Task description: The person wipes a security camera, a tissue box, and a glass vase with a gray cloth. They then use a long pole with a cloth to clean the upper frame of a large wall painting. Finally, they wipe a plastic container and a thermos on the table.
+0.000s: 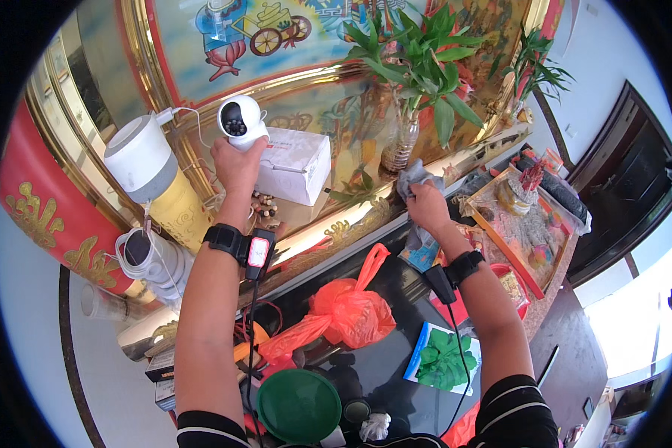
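Note:
My left hand [239, 166] is closed around the base of a white ball-shaped security camera [240, 118] with a black lens face. That camera is beside a white cardboard box [295, 166] on the golden ledge, and a thin white cable runs near it on the left. Further right, my right hand [428, 205] grips a crumpled grey cloth [418, 178] at the ledge, just by a ribbed glass vase [401, 145] with leafy green stems [425, 67]. Black straps with small boxes and cords sit on both my wrists.
A white-and-grey cylinder [138, 153] stands on a yellow container at left. Below lie a knotted red plastic bag [351, 310], a green round lid [299, 405] and a packet with a green leafy picture [442, 358]. An orange-edged tray [500, 237] holds an incense pot at right.

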`<action>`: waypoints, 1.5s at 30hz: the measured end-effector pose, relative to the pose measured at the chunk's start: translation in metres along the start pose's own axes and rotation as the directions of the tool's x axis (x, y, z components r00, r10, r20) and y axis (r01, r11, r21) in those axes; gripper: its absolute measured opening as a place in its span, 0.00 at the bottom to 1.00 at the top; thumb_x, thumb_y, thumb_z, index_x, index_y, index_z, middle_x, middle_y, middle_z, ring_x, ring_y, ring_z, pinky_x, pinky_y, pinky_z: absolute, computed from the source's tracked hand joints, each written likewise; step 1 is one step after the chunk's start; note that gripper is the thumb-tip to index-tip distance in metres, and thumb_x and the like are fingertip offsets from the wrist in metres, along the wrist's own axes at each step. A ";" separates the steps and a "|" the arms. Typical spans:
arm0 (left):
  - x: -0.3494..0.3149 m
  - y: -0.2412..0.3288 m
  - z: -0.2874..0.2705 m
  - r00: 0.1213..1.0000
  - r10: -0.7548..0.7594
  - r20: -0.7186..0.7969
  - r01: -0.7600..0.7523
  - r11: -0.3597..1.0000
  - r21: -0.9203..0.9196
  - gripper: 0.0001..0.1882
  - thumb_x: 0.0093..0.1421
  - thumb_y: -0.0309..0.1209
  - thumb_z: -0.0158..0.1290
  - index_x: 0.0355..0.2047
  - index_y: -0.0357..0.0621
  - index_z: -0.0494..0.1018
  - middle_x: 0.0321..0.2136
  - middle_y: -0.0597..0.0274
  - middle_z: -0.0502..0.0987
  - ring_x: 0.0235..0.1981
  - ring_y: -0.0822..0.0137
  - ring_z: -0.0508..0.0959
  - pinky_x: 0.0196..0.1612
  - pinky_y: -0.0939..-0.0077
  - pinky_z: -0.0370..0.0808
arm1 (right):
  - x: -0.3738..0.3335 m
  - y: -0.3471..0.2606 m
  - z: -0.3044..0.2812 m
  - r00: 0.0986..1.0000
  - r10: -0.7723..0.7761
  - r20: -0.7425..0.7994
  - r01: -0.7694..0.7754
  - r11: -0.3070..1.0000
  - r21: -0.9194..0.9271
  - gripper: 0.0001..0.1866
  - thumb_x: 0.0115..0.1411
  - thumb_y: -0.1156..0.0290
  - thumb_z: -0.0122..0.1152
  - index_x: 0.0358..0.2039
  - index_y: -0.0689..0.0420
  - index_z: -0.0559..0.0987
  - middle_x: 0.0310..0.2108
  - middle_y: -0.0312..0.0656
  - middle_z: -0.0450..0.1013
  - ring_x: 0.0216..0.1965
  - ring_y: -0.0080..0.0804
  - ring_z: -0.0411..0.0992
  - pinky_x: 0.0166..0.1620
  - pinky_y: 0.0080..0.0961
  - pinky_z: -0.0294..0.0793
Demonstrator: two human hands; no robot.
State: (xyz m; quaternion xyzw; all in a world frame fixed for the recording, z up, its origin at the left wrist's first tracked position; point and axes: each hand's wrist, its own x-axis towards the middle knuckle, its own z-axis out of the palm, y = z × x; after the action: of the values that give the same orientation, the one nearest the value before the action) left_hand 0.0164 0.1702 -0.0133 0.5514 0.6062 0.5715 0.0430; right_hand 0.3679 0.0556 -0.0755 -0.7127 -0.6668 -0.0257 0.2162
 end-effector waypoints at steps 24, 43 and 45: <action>0.004 -0.007 0.001 0.999 -0.015 0.046 0.016 1.000 -0.009 0.41 0.38 0.51 0.68 0.44 0.32 0.68 0.45 0.44 0.70 0.48 0.49 0.72 0.52 0.58 0.69 | 0.040 -0.015 0.008 0.969 -0.191 -0.157 0.173 0.977 -0.121 0.12 0.50 0.66 0.61 0.37 0.48 0.82 0.40 0.47 0.70 0.45 0.47 0.71 0.44 0.42 0.74; 0.003 -0.006 -0.001 0.999 -0.008 0.043 0.011 0.997 -0.081 0.40 0.37 0.48 0.70 0.43 0.30 0.69 0.43 0.43 0.73 0.45 0.50 0.75 0.49 0.59 0.70 | 0.120 0.041 0.016 0.969 0.198 -0.148 -0.202 0.979 -0.010 0.17 0.55 0.60 0.57 0.43 0.53 0.79 0.46 0.53 0.73 0.48 0.56 0.72 0.50 0.43 0.72; 0.003 -0.007 0.001 1.000 -0.002 0.024 0.004 0.996 -0.086 0.39 0.37 0.47 0.70 0.43 0.30 0.69 0.42 0.44 0.73 0.44 0.50 0.75 0.48 0.59 0.71 | 0.122 0.037 0.014 0.989 0.123 -0.084 -0.126 0.991 -0.037 0.17 0.55 0.61 0.56 0.43 0.52 0.79 0.47 0.52 0.72 0.47 0.55 0.72 0.50 0.44 0.72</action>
State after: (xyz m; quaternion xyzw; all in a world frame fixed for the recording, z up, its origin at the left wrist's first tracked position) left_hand 0.0113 0.1746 -0.0173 0.5549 0.5813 0.5905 0.0745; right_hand 0.4133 0.1741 -0.0589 -0.7558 -0.6109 -0.0550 0.2293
